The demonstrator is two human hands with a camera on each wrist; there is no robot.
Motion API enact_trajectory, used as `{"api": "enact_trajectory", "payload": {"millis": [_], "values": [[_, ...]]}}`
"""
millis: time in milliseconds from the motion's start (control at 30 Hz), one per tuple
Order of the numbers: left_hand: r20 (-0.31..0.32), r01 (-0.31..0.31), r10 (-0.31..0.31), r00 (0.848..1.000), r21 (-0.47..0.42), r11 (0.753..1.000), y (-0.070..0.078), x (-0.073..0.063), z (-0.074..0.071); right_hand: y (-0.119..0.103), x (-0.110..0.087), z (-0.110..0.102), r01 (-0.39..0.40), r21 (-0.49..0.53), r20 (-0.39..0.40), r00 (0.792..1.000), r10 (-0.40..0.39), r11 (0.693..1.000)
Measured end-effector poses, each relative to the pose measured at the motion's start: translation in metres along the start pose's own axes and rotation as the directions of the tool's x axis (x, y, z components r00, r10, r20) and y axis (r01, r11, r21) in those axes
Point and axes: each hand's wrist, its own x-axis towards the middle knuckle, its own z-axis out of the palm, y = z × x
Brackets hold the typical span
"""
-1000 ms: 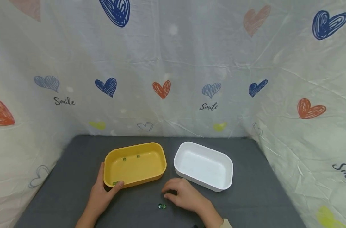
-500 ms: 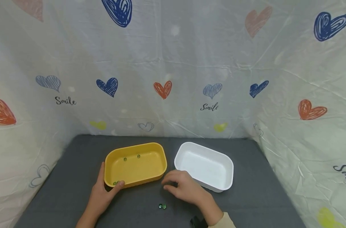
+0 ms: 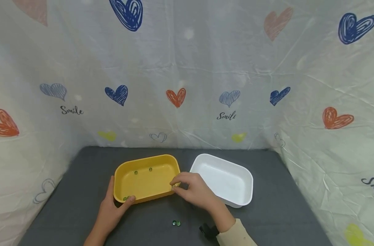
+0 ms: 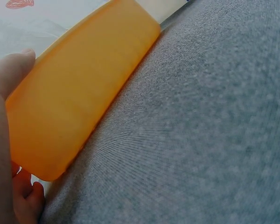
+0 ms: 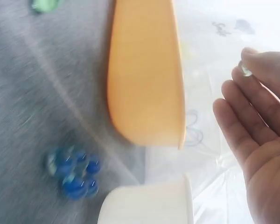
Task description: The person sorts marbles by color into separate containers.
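My left hand [image 3: 110, 207] grips the near left corner of a yellow tray [image 3: 144, 187], thumb at the front rim and fingers along the left side. Its outer wall [image 4: 79, 88] fills much of the left wrist view. Inside the tray lie several green marbles [image 3: 136, 173]. Over its right front edge, my right hand [image 3: 197, 190] pinches a small clear greenish marble [image 5: 245, 69] between thumb and forefinger; the other fingers are extended. On the dark cloth in front of the tray are two green marbles [image 3: 176, 223], touching or nearly so.
A white tray [image 3: 222, 179] stands to the right, partly behind my right hand. Several blue marbles [image 5: 77, 172] lie on the cloth near it in the right wrist view. A black object [image 3: 208, 231] shows at my right wrist. A heart-patterned sheet [image 3: 187, 68] hangs behind.
My right hand has moved up and away from the cloth, to the yellow tray's right front edge. The left hand keeps its grip on the tray.
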Motion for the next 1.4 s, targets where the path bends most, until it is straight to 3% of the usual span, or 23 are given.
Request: {"api": "enact_trajectory", "payload": {"millis": [233,467,900,1400], "values": [[-0.010,-0.022,0.022,1.000,0.008,1.000,0.000,0.001,0.003,0.004,0.018,0.004,-0.110,0.037,0.017,0.994,0.110,0.993],[-0.019,-0.039,0.040,0.999,0.009,0.999,0.001,0.003,0.005,0.008,0.030,0.012,-0.165,0.019,0.033,0.986,0.164,0.986],[-0.016,-0.033,0.033,0.999,-0.014,0.999,0.000,0.003,0.004,0.009,0.047,0.025,-0.194,-0.054,0.050,0.979,0.197,0.979],[-0.021,-0.009,0.009,1.000,0.002,1.000,-0.001,0.001,0.001,0.006,0.045,0.028,-0.195,-0.037,0.053,0.979,0.197,0.980]]}}
